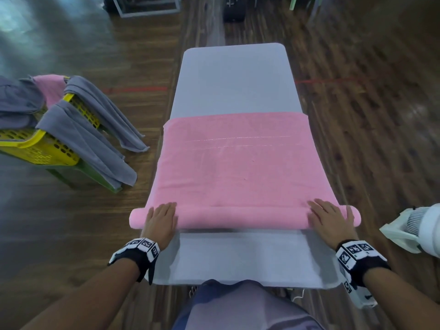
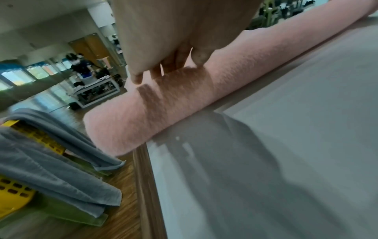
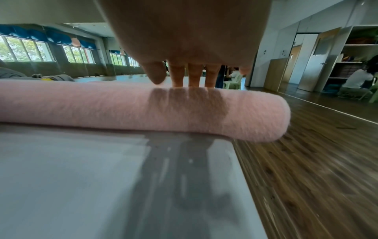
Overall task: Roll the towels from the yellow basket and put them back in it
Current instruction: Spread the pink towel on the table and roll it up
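A pink towel (image 1: 235,163) lies across the white table (image 1: 233,77), its near end wound into a roll (image 1: 242,216) that overhangs both table sides. My left hand (image 1: 162,217) lies flat on the roll's left end, fingers straight. My right hand (image 1: 329,217) presses flat on the right end. The left wrist view has the roll (image 2: 163,113) under my left hand (image 2: 163,64); the right wrist view has the roll (image 3: 122,105) below straight fingers (image 3: 194,76). The yellow basket (image 1: 45,144) stands on the floor at left, with grey towels (image 1: 88,139) and a pink one (image 1: 50,88) draped over its rim.
Bare table surface (image 1: 242,256) lies between the roll and my body. A white fan (image 1: 419,227) sits at the right edge. Wooden floor (image 1: 369,129) surrounds the table. In the right wrist view, people sit far off by shelves (image 3: 360,48).
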Available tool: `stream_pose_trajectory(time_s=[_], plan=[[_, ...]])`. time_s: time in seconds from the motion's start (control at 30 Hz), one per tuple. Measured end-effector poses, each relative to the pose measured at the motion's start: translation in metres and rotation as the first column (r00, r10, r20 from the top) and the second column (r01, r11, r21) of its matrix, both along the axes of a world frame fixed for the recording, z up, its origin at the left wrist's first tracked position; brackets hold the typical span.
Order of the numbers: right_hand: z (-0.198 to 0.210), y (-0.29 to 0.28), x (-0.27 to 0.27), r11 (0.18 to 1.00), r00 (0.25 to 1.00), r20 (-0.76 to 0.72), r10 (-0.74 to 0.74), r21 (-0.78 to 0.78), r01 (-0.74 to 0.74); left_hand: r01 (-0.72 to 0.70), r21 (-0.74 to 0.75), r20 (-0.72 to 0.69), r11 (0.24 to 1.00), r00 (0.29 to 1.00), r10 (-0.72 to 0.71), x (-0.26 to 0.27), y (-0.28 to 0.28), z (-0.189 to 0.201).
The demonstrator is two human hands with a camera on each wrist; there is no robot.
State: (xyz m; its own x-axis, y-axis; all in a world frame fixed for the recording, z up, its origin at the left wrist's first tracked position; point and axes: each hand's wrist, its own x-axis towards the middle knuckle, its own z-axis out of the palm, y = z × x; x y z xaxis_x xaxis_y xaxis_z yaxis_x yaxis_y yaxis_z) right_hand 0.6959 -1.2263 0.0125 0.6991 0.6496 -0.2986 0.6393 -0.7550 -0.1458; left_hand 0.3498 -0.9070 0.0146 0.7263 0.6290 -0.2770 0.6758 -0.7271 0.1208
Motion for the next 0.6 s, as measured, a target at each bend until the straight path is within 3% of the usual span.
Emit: stream_pose_trajectory(time_s=[0.3, 0.43, 0.6], plan=[[-0.002, -0.011, -0.007, 0.976, 0.995, -0.055, 0.079, -0.2, -0.088, 0.096, 0.011, -0.122, 0.995, 0.988, -0.094, -0.012, -0.008, -0.005], [0.001, -0.002, 0.004, 1.0, 1.0, -0.028, 0.009, -0.024, -0.01, 0.004, -0.026, -0.045, 1.0, 0.999, -0.005, -0.006, -0.005, -0.005], [-0.01, -0.012, -0.011, 0.992, 0.997, -0.01, 0.079, -0.093, -0.079, 0.16, -0.045, -0.097, 0.986, 0.982, -0.164, -0.02, -0.01, -0.013]])
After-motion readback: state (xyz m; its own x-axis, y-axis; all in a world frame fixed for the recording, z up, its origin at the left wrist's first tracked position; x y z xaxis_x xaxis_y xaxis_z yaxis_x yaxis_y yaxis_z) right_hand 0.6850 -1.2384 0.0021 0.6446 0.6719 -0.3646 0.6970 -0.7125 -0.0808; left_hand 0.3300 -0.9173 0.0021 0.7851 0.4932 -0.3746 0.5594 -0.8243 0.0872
